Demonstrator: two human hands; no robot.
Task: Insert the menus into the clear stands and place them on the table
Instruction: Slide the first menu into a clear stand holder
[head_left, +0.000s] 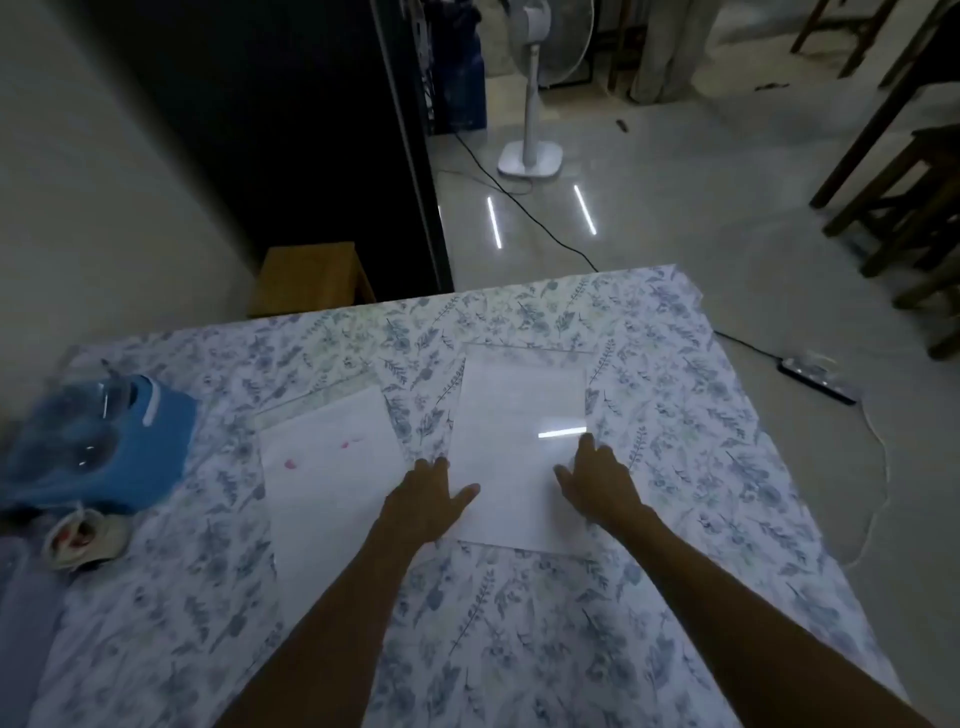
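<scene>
Head view: left hand (428, 496) and right hand (597, 480) lay flat, fingers spread, gripping nothing, pinning clear stand (519, 447) to table (519, 623) at 12 o'clock, likely steadying it for loading. Menu (327, 467) lay at 10 o'clock, just beside stand.

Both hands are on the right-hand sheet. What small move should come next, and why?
Probably pinch the glossy stand at its near edges and lift it: left hand and right hand lie flat on it, gripping nothing, and the menu sheet lies beside it, apparently uninserted.
</scene>
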